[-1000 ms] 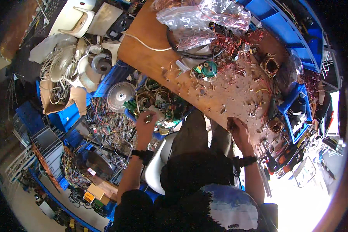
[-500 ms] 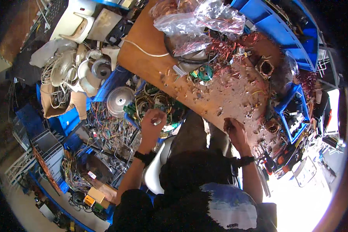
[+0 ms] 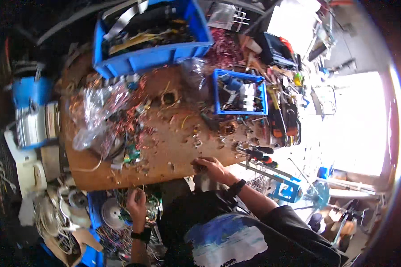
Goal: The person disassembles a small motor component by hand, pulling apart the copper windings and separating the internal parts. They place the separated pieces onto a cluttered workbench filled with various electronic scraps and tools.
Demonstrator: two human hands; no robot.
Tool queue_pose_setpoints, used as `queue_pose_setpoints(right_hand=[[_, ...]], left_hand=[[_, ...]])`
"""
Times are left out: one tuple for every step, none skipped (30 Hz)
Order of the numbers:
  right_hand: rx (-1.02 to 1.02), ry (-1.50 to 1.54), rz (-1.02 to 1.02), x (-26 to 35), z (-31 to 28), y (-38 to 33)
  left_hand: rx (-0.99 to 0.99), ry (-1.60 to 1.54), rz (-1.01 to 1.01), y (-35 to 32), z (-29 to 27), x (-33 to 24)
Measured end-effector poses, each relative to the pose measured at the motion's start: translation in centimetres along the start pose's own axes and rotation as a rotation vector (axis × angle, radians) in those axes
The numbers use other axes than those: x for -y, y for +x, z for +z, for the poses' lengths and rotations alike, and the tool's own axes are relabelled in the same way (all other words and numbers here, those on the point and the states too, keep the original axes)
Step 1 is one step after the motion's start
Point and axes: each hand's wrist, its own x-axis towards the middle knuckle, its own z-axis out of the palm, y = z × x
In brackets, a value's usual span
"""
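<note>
My left hand is closed, thumb and fingers curled together just off the near edge of the wooden table. Whatever it holds is too small to make out. Below and beside it are a pale round fan-like disc and a bin of tangled wires and green boards. My right hand is at the table's front edge, its fingers bent inward around something dark I cannot make out. Nearest to it on the tabletop are small metal scraps and a few screwdrivers.
Clear plastic bags, red wire scraps and a green circuit board lie on the table's left part. A large blue crate stands at the back. A small blue bin and a copper-wound ring sit to the right.
My view has swung to the right, so the tabletop now spreads across the middle and the big blue crate shows at the back. Both hands stay near the table's edge, fingers still curled.
</note>
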Motion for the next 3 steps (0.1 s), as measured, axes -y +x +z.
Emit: queue_pose_setpoints(right_hand=[[0.004, -0.129, -0.079, -0.2, -0.8, -0.7], [0.007, -0.254, -0.159, -0.3, -1.2, -1.4], [-0.022, -0.245, -0.171, -0.4, -1.7, -1.4]], left_hand=[[0.018, 0.019, 0.024, 0.5, 0.2, -1.3], [0.033, 0.045, 0.050, 1.0, 0.4, -2.8], [0.048, 0.058, 0.077, 2.0, 0.6, -3.6]])
